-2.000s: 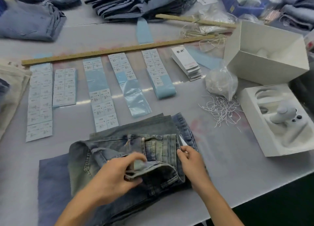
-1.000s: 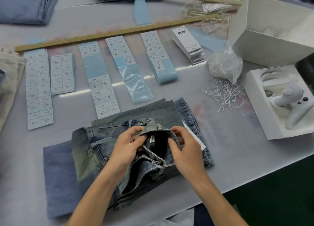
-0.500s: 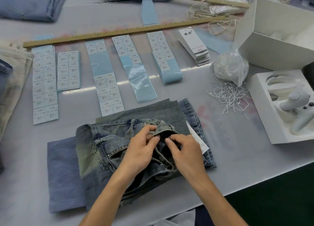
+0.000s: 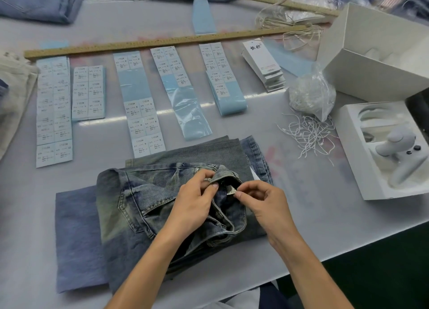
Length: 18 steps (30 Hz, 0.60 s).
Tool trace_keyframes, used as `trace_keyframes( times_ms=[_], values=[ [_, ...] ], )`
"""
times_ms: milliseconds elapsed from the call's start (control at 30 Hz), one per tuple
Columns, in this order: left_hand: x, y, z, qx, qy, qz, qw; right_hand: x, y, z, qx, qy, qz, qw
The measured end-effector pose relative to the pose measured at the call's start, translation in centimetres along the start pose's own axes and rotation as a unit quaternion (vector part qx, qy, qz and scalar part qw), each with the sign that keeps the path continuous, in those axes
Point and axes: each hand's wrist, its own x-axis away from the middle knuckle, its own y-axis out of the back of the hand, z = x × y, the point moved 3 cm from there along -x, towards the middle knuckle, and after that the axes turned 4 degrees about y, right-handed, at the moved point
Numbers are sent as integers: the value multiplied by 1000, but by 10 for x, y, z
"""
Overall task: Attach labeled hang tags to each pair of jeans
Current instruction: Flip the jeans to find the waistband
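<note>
Controller [image 4: 399,150] in white tray [image 4: 355,160]; left hand [image 4: 192,201] fingers pinching jeans [image 4: 144,192] waistband, right hand [image 4: 264,204] fingers pinching inner label [image 4: 231,189].

Grey table [image 4: 325,215] bears jeans [image 4: 148,199], sticker sheets [image 4: 139,104].

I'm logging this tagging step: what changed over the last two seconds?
Both hands moved to the jeans' waistband: the left hand now pinches it open, and the right hand pinches the small inner label. The sticker strips and hang tags stayed put.
</note>
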Motion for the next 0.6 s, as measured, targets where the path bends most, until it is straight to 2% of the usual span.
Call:
trace_keyframes(
  times_ms=[233,267,333,400,433,467,500,567,600],
  values=[
    [9,8,1,-20,-23,25,999,0,-6,-6,-13,-10,-24,1000],
    [15,15,7,-15,-25,-4,1000,0,-6,-7,-31,-19,-18,999],
    [33,41,29,-38,-21,-165,985,-2,-7,-8,-43,-32,1,999],
    [58,67,64,-56,79,-326,941,-4,-5,-7,-53,-26,8,998],
    [69,74,82,-54,164,-347,922,-5,-4,-6,-58,-20,1,998],
    [78,76,96,-64,233,-333,912,-6,-3,-5,-50,-12,-6,999],
    [84,74,107,-93,254,-310,912,-5,-3,-4,-28,6,-9,1000],
    [87,65,111,-159,198,-278,926,2,-2,0,70,88,5,994],
    [86,61,106,-183,161,-260,934,5,-1,1,158,141,27,977]
  ],
)
